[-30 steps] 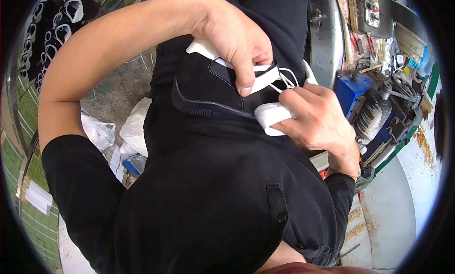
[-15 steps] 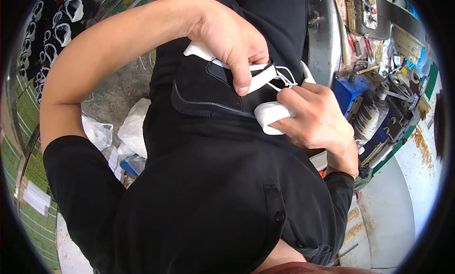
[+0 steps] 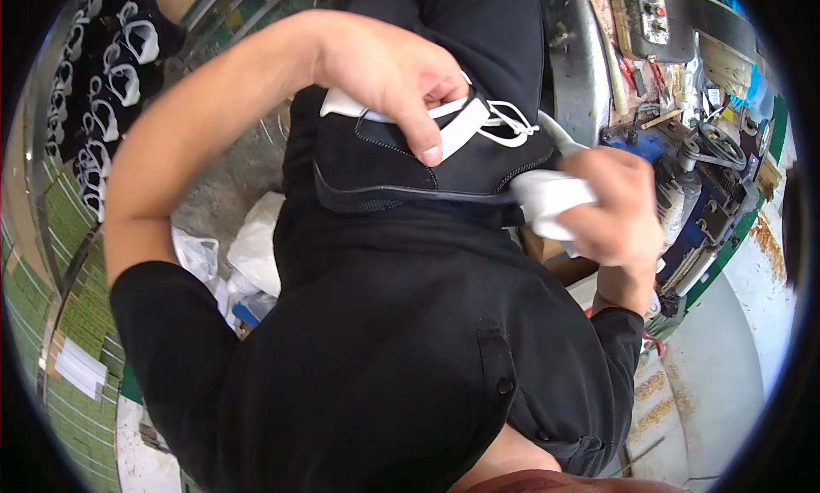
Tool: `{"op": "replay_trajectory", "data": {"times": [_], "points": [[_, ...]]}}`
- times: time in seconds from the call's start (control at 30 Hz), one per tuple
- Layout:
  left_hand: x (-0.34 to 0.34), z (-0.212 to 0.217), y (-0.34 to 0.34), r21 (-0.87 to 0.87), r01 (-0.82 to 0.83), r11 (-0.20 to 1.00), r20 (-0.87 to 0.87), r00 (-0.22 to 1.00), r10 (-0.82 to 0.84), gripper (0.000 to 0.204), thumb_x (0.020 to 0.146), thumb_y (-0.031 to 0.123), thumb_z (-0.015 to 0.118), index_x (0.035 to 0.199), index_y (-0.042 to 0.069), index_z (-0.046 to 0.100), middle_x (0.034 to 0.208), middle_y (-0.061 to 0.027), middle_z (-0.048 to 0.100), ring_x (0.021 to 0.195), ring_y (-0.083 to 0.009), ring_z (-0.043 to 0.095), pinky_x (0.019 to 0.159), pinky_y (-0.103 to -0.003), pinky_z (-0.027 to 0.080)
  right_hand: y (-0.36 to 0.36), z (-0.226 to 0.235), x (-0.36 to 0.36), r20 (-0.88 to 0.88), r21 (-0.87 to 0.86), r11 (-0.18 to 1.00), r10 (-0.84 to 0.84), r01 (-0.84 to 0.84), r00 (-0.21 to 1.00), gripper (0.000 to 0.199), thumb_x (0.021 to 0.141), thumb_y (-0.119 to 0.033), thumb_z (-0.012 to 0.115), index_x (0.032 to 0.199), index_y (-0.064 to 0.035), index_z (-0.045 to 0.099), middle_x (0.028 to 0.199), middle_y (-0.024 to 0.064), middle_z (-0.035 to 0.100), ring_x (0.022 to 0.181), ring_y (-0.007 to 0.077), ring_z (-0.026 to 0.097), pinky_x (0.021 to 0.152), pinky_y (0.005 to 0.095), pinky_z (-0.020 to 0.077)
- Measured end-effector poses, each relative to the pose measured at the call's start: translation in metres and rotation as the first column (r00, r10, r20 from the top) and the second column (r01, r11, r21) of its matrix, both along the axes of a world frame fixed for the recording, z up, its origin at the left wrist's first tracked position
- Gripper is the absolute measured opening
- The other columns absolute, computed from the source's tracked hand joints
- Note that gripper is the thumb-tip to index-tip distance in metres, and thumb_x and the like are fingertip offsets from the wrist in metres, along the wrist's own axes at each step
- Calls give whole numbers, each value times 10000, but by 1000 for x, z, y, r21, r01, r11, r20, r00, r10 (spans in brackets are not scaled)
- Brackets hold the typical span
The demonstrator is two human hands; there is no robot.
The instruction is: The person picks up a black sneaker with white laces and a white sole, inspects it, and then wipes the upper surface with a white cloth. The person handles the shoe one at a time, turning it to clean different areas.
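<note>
A black shoe (image 3: 478,164) with a white lining and dark sole lies sideways across my lap. My left hand (image 3: 397,79) grips it at the opening, thumb pressed on the outside and fingers inside. White laces (image 3: 512,124) stand in a loose loop beyond the thumb. By the right end of the shoe, my right hand (image 3: 619,203) is closed on a white cloth-like strip (image 3: 547,201). Motion blurs this hand and the strip, so whether the strip touches the shoe is hard to tell.
Several black shoes with white linings (image 3: 124,83) stand in rows at the far left. White plastic bags (image 3: 256,245) lie on the floor by my left side. To the right is a cluttered bench with a blue metal part (image 3: 636,147), tools and a control box (image 3: 653,15).
My right hand and the white strip have moved right, away from the middle of the shoe, uncovering its right end and the laces. My left hand keeps its grip, shifted slightly left.
</note>
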State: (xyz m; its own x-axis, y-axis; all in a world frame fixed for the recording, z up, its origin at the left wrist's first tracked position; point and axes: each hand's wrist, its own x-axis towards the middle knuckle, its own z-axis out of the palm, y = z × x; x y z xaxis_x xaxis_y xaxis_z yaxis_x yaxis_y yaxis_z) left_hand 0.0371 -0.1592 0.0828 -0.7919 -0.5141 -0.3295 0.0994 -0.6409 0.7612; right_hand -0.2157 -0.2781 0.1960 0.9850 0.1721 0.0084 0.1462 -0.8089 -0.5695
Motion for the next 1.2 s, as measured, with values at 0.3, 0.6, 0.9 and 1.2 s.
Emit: {"op": "replay_trajectory", "data": {"times": [0.3, 0.6, 0.9, 1.2], "points": [[39, 23, 8, 64, -465, 883, 13, 885, 465, 222, 840, 72, 797, 1022, 12, 685, 947, -22, 722, 859, -77, 664, 821, -244, 532, -127, 78, -110, 567, -142, 395, -719, 907, 402, 311, 1015, -61, 596, 1299, 60, 638, 1183, 99, 721, 1027, 127, 659, 885, 265, 511], [35, 34, -27, -16, -625, 780, -14, 781, 625, 246, 854, 62, 784, 1079, 4, 704, 983, -25, 735, 888, -87, 682, 847, -248, 540, -239, 75, -156, 254, -615, -50, -957, 787, 138, 543, 968, -519, 591, 1322, -112, 649, 1221, 211, 691, 1146, 404, 646, 991, 434, 486], [-23, 80, -46, -168, -919, 358, -81, 375, 924, 243, 846, -18, 777, 1068, -26, 679, 1017, -68, 730, 931, -130, 690, 884, -298, 549, -42, 13, -10, 165, 326, 411, -911, 851, 377, 434, 994, -216, 626, 1393, -52, 580, 1349, 145, 637, 1246, 239, 585, 1059, 390, 450], [-53, 92, -60, -356, -921, 156, -138, 217, 966, 238, 853, -73, 754, 1069, -9, 676, 1013, -76, 728, 892, -113, 689, 826, -259, 558, -10, -20, 53, -253, 916, -28, -815, 401, 521, 602, 985, -144, 569, 1521, 40, 367, 1494, 181, 475, 1410, 221, 422, 1175, 355, 319]]}}
